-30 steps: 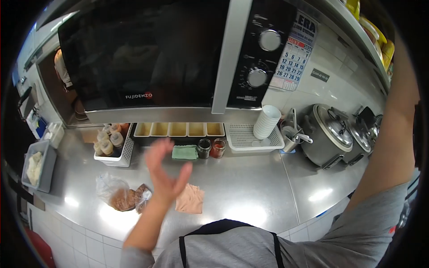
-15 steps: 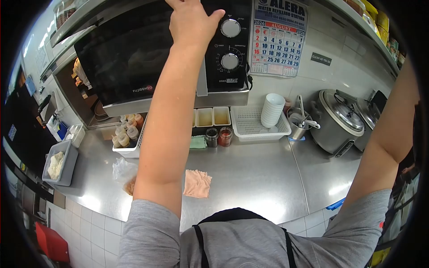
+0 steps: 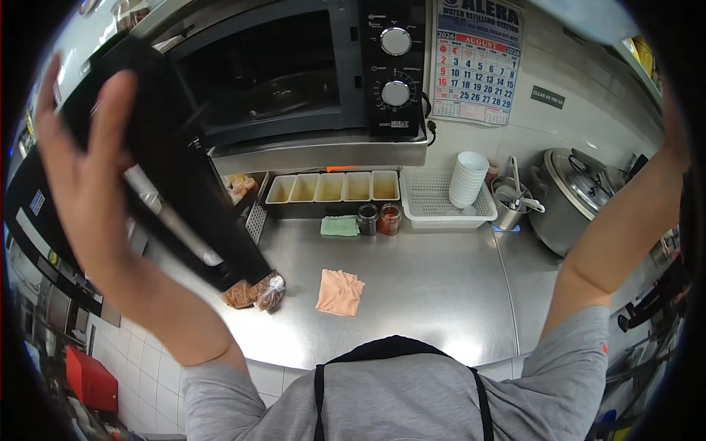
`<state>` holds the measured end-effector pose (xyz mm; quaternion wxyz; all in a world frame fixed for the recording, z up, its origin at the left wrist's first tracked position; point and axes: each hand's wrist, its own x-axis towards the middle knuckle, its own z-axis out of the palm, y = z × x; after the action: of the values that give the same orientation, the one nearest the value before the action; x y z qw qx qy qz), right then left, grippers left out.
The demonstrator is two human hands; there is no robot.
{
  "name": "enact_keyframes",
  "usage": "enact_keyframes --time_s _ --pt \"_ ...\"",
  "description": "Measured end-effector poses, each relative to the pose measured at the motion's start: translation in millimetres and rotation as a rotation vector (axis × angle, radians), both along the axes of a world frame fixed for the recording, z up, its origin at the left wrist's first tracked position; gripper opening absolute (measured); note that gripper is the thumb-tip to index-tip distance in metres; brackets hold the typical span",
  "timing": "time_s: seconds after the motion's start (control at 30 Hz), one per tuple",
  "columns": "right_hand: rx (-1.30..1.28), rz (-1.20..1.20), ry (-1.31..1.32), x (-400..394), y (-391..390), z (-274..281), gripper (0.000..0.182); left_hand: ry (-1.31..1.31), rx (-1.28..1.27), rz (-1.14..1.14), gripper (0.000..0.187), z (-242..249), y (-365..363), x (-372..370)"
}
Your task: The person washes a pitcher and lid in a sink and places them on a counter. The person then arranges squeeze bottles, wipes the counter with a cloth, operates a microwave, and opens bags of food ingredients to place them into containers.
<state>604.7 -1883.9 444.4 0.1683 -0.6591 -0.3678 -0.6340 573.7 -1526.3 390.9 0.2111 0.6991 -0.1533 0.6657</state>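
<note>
The microwave [image 3: 287,73] stands on a raised steel shelf with its black door [image 3: 180,162] swung open to the left. Beside the open door is my left hand [image 3: 92,169], blurred, its fingers spread. Whether it touches the door I cannot tell. My right arm reaches up at the right edge, and the hand lies out of sight past the top right. A pale, blurred item [image 3: 596,16] shows at the top right edge; what holds it is hidden. The microwave's inside is dark, with a glass plate [image 3: 287,99] visible.
On the steel counter [image 3: 426,294] lie a folded peach cloth [image 3: 340,292], a green cloth [image 3: 340,226] and a bag of brown food [image 3: 269,292]. Behind them are sauce trays [image 3: 329,188], two jars, a white basket [image 3: 448,219] with stacked bowls [image 3: 468,180], a utensil pot and a cooker [image 3: 562,213].
The microwave door has swung open to the left, and my left hand has moved left and down from its front. The pale item has appeared at the top right. The view has shifted slightly.
</note>
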Motion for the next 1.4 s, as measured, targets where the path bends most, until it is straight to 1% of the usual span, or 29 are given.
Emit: enact_keyframes --time_s 0.07,0.13,0.2,0.27,0.3,0.33,0.37,0.4,0.43,0.5,0.53,0.6,0.63,0.67,0.73,0.8,0.87,0.9,0.93,1.0,1.03,1.07,1.13,1.17,1.2,1.27,1.33,1.37,1.4 --pt "-0.019 0.129 0.043 3 22 -17 0.024 -0.058 0.047 0.049 0.055 2 43 -15" --pt "-0.032 0.294 0.103 10 47 -33 0.023 0.058 -0.06 -0.107 0.056 -1 72 -33" --pt "-0.038 0.428 0.255 16 72 -50 0.022 0.103 -0.222 -0.073 0.057 -7 92 -45" --pt "-0.033 0.438 0.59 18 91 -66 0.033 0.096 -0.306 -0.056 0.057 -10 109 -51" --pt "-0.035 0.39 0.559 34 107 -74 0.029 0.087 -0.316 -0.048 0.057 -10 119 -52" --pt "0.076 0.538 0.556 58 128 -89 0.045 0.092 -0.348 -0.098 0.056 -9 134 -53" --pt "0.138 0.567 0.65 76 145 -103 0.046 0.097 -0.381 -0.148 0.055 -9 144 -54" --pt "0.259 0.702 0.947 97 164 -120 0.046 0.099 -0.382 -0.146 0.055 -10 148 -54" --pt "0.437 0.944 1.254 95 181 -128 0.038 0.083 -0.411 -0.164 0.054 -11 153 -53" --pt "0.712 1.207 1.49 115 206 -144 0.039 0.062 -0.437 -0.176 0.053 -11 158 -53" --pt "0.709 1.212 1.491 121 215 -147 0.039 0.061 -0.42 -0.197 0.052 -11 157 -52" --pt "0.986 1.503 1.527 129 229 -147 0.035 0.06 -0.404 -0.21 0.052 -11 154 -53" --pt "1.068 1.536 1.501 135 232 -146 0.028 0.061 -0.407 -0.231 0.052 -11 153 -53" --pt "1.069 1.537 1.506 143 236 -146 0.028 0.063 -0.41 -0.253 0.051 -12 152 -53" --pt "1.257 1.615 1.429 159 242 -144 0.027 0.04 -0.467 -0.216 0.051 -14 153 -52" --pt "1.318 1.629 1.424 173 248 -135 0.026 0.015 -0.518 -0.179 0.05 -16 170 -52" --pt "1.336 1.557 1.364 187 254 -131 0.035 -0.038 -0.338 -0.002 0.048 -23 200 -52" --pt "1.245 1.512 1.348 195 256 -131 0.037 -0.056 -0.278 0.057 0.048 -23 201 -52" --pt "1.247 1.511 1.346 204 257 -130 0.037 -0.058 -0.304 0.053 0.047 -24 199 -52" --pt "1.016 1.447 1.454 214 253 -125 0.037 -0.061 -0.33 0.044 0.047 -24 192 -52" --pt "0.921 1.302 1.507 218 248 -124 0.036 -0.049 -0.335 0.013 0.046 -24 192 -52" --pt "0.923 1.298 1.498 220 244 -123 0.036 -0.047 -0.339 -0.008 0.046 -24 185 -53" --pt "0.673 0.948 1.543 224 234 -117 0.034 0.0 -0.419 -0.113 0.048 -23 162 -53" --pt "0.642 0.93 1.6 226 229 -116 0.033 0.045 -0.493 -0.199 0.049 -24 153 -54" --pt "0.646 0.921 1.583 228 227 -116 0.033 0.038 -0.493 -0.216 0.049 -28 154 -55" --pt "0.426 0.637 1.628 227 221 -114 0.032 -0.009 -0.453 -0.341 0.053 -38 154 -56" --pt "0.366 0.494 1.573 232 217 -114 0.029 -0.013 -0.357 -0.441 0.055 -45 152 -57" --pt "0.326 0.521 1.534 231 216 -114 0.029 0.028 -0.425 -0.668 0.058 -52 146 -59" --pt "0.282 0.548 1.499 220 213 -111 0.029 0.053 -0.324 -0.602 0.061 -51 130 -55"
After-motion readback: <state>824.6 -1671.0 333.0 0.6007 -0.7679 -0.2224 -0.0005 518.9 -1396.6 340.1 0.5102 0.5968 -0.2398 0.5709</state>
